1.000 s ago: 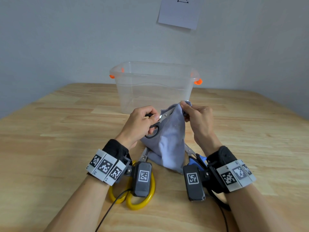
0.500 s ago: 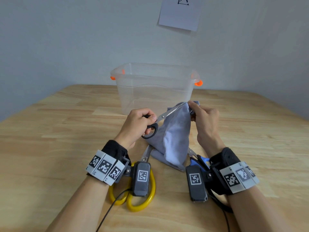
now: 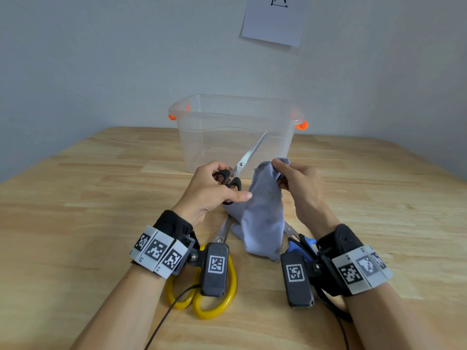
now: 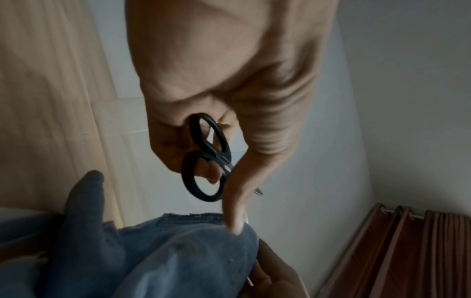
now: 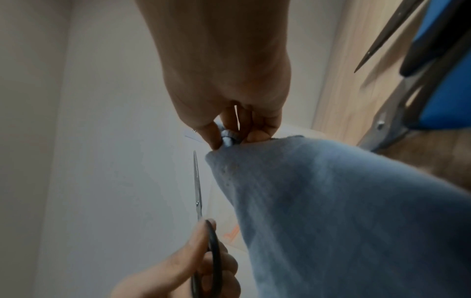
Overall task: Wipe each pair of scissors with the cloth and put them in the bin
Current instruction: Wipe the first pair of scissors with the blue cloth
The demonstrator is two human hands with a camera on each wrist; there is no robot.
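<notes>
Two hands are at work, and we start with our left hand (image 3: 212, 190), whose fingers curl round the black handles of the black scissors (image 3: 236, 173), blades together and pointing up and away toward the clear bin (image 3: 235, 130). Our right hand (image 3: 300, 183) pinches the top of the grey-blue cloth (image 3: 262, 218) between thumb and fingertips; the rest of the cloth hangs down to the wooden table (image 3: 75, 210). Blade and cloth are apart now, just beside each other.

We judge the wiping of this pair done, so the step in hand is the drop. To do it well we should carry the scissors tip first over the bin's rim, keep the blades together, lower them inside before letting go, and hold the cloth aside so it does not snag.

Compared with half a second ago, the cloth has come off the blade: then our right hand held it wrapped over the tip, now the whole blade shows bare and has swung more upright toward the bin.

Further out, the yellow scissors (image 3: 217, 306) and the blue scissors (image 3: 295, 242) lie on the table beneath our wrists, unwiped as far as we can judge.
</notes>
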